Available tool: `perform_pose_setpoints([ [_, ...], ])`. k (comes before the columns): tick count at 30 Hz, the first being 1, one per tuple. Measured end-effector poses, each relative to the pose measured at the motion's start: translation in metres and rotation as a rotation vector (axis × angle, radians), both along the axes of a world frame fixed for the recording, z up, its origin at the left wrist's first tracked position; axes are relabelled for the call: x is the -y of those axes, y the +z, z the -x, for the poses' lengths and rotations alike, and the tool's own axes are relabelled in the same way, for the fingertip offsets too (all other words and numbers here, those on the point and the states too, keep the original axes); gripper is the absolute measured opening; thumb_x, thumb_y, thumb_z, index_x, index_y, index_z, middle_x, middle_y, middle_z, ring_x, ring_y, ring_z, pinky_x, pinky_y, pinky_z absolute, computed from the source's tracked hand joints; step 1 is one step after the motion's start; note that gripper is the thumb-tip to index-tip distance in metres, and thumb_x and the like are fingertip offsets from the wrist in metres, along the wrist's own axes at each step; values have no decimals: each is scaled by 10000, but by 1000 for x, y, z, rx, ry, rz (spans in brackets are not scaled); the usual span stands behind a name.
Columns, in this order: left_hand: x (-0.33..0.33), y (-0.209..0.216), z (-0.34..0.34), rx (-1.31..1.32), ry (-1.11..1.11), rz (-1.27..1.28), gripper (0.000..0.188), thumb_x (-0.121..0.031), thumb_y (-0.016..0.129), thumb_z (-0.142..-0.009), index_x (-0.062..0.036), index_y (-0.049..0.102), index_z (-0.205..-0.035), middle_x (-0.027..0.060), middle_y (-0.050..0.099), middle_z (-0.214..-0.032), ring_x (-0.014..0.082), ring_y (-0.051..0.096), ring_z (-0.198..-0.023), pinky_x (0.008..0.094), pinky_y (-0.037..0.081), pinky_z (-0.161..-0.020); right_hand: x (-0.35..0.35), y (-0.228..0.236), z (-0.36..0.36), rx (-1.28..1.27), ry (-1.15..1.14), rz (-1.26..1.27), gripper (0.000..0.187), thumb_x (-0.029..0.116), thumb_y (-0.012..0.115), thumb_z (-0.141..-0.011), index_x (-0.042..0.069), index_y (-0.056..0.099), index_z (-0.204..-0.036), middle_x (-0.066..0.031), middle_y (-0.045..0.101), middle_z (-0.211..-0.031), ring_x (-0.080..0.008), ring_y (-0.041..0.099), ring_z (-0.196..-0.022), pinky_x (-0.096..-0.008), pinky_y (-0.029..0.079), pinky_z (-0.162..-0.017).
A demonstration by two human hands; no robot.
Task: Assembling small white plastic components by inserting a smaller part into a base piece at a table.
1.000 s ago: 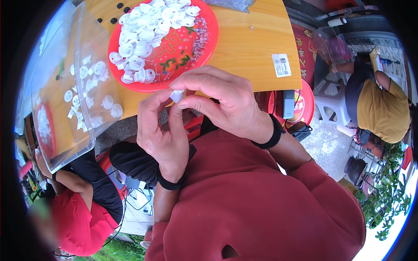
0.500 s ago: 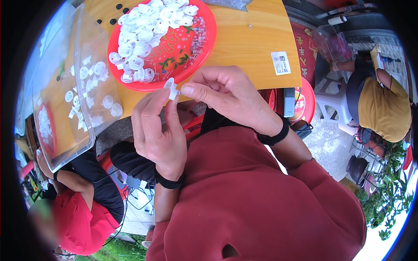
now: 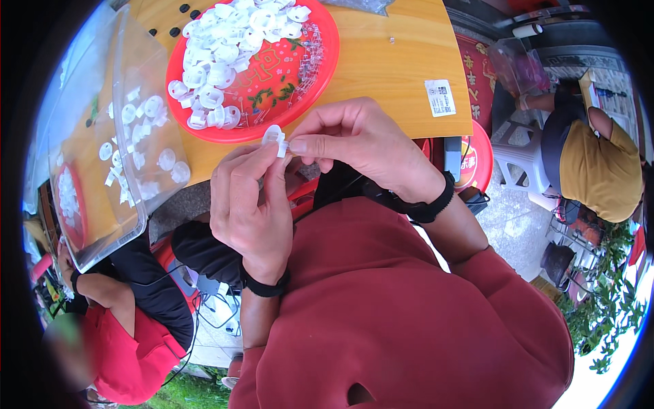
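Note:
My left hand (image 3: 251, 198) pinches a small white plastic part (image 3: 274, 136) with a round disc and a short square stub, at the near edge of the red tray. Thumb and forefinger of my right hand (image 3: 364, 148) are closed right beside the stub; whatever lies between them is too small to make out. Just beyond both hands, the round red tray (image 3: 269, 85) bears a heap of similar white plastic parts (image 3: 221, 51). Along its right side lie many tiny clear pieces with thin wires (image 3: 310, 65).
A clear plastic bin (image 3: 142, 225) with more white parts stands at the table's left. Small black pieces (image 3: 174, 32) and a white label (image 3: 440, 98) lie on the wooden table (image 3: 402, 68). A person in red (image 3: 139, 347) sits at left, another in mustard (image 3: 599, 170) at right.
The white part has shifted slightly right and turned in my left fingers. My right hand has moved a little to the right and its fingers remain closed.

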State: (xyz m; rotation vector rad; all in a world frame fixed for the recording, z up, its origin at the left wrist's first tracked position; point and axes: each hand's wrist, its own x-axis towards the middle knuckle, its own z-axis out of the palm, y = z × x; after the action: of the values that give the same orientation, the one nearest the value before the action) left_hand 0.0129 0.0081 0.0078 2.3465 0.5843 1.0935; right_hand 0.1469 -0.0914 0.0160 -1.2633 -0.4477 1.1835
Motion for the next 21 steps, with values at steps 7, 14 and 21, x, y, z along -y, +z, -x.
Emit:
perform_pose_setpoints([
  [7, 2, -2, 1, 10, 40, 163, 246, 28, 795, -706, -47, 690, -916, 90, 695, -884, 209, 679, -808, 301, 532, -707, -1, -6, -4, -125, 11, 26, 188, 152, 728, -858, -16, 710, -940, -24, 653, -757, -44, 560, -613, -171, 434, -539],
  [14, 3, -4, 2, 16, 19, 149, 267, 58, 787, -705, -35, 678, -930, 105, 690, -895, 222, 677, -836, 309, 531, -737, -1, -7, -13, -130, 127, 78, 224, 198, 731, -863, -6, 702, -952, -41, 682, -779, -69, 595, -636, -195, 471, -595],
  [21, 5, -5, 2, 0, 46, 164, 256, 41, 791, -708, -39, 682, -926, 99, 690, -886, 220, 677, -822, 290, 524, -727, -1, -9, -8, -233, 63, 15, 217, 181, 724, -872, -14, 695, -962, -51, 688, -803, -74, 605, -652, -196, 494, -631],
])
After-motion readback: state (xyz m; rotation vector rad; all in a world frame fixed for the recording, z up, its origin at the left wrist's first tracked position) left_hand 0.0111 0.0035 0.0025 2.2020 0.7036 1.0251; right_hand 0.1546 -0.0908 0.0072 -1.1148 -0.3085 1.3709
